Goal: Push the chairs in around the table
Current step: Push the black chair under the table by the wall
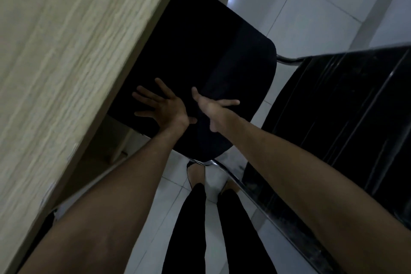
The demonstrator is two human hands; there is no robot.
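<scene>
Left hand (163,107), centre of frame: fingers spread and straight, palm flat against the black chair seat (200,51). Grasping nothing; it presses on the cushion surface.

Right hand (213,107), just right of the left: also released, fingers straight. Thumb points toward upper centre, one finger reaches out to the right along the seat, the others angle down over the cushion's near edge. Whether the palm bears fully on the fabric, cannot tell; the fingers are on it. The two hands sit close together, apart by a narrow strip of black fabric.

Both forearms bare, entering from lower left and lower right and converging on the seat.

The seat: black, padded, rounded at its right corners, running from centre to upper centre of the frame. Its left side lies under the edge of the table (55,62), a pale wood-grain top filling the left and upper left. The rest of the seat is out in the open, clear of the tabletop.

Right of frame: a glossy black chair back (344,107) with lengthwise ribs, and a chrome tube frame (255,198) running from below the seat down toward lower right. Which chair the back belongs to is hard to tell at this angle.

Lower centre: the person's legs (198,218) in dark trousers, feet on white floor tiles (311,6). Light is dim; some motion blur.
</scene>
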